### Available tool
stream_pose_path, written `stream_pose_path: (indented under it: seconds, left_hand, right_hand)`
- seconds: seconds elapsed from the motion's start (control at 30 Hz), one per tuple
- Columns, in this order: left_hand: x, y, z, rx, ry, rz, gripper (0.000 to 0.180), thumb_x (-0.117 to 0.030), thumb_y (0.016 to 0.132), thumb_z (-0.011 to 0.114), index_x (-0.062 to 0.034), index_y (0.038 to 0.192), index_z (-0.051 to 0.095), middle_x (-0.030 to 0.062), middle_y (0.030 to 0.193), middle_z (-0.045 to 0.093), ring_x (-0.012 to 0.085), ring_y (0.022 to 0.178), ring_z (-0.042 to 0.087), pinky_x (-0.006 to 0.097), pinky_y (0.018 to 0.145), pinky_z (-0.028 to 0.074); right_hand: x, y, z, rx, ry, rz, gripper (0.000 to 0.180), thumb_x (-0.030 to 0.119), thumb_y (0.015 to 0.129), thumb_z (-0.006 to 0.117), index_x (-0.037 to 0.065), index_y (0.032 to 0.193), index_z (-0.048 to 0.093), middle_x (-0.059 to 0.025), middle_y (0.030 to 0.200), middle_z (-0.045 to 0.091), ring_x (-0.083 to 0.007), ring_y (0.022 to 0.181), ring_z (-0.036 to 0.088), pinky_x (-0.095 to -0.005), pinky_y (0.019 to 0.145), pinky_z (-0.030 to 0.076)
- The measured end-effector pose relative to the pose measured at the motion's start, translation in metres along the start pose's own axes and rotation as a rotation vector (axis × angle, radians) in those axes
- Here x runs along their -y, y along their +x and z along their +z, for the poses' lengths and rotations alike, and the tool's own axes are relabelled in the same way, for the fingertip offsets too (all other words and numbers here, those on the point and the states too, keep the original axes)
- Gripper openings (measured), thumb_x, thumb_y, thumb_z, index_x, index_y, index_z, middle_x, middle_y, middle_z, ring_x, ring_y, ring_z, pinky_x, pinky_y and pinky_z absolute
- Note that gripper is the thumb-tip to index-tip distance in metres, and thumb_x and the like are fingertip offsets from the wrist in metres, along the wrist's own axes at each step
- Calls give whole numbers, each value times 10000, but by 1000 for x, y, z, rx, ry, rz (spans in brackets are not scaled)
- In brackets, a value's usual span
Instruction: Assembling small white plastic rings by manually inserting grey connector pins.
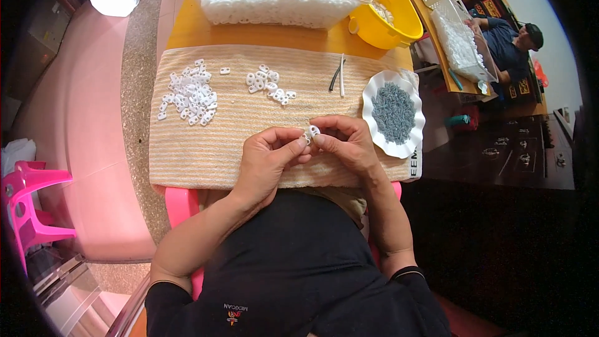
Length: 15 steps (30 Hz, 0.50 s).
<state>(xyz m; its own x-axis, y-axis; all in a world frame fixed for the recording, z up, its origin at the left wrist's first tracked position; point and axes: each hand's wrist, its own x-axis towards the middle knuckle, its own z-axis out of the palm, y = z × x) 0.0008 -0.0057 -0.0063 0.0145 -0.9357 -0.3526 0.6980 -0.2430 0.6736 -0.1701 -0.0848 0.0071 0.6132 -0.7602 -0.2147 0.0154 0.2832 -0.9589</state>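
My two hands meet over the near middle of the striped towel [243, 115]. Pinched in the fingertips of my right hand [350, 143] is a small white plastic piece with holes [314, 130]. The fingers of my left hand [269, 155] close on a second small white piece [306, 138], mostly covered, right beside the first; whether the two are joined I cannot tell. A pile of flat white two-hole pieces [192, 97] lies at the left. Farther in sits a smaller cluster of rounder white pieces [268, 81]. Small grey parts [393, 112] fill a white scalloped dish [369, 101] at right.
One white stick [342, 76] and one dark stick [336, 75] lie at the towel's far right. Behind stand a clear bin [281, 20] of white pieces and a yellow basin [409, 22]. A pink stool [37, 203] is at left; another person [505, 40] sits far right.
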Motion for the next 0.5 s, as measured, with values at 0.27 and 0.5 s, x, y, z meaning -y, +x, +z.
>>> stream_pose_path:
  seconds: [0.27,0.5]
  left_hand:
    - [1,0,-1,11,-1,0,161,-29,873,647,33,1019,618,106,910,664,148,808,655,264,738,572]
    - [0,0,-1,-8,-2,-2,157,-33,875,645,30,1017,618,102,896,660,143,790,649,261,732,569]
  right_hand:
    - [1,0,1,4,1,6,273,24,879,650,-32,1144,614,-78,976,678,-127,859,647,-248,770,533]
    - [-3,1,-3,-18,-15,-24,272,50,880,654,-37,1135,614,-84,950,680,-133,822,650,-258,747,535]
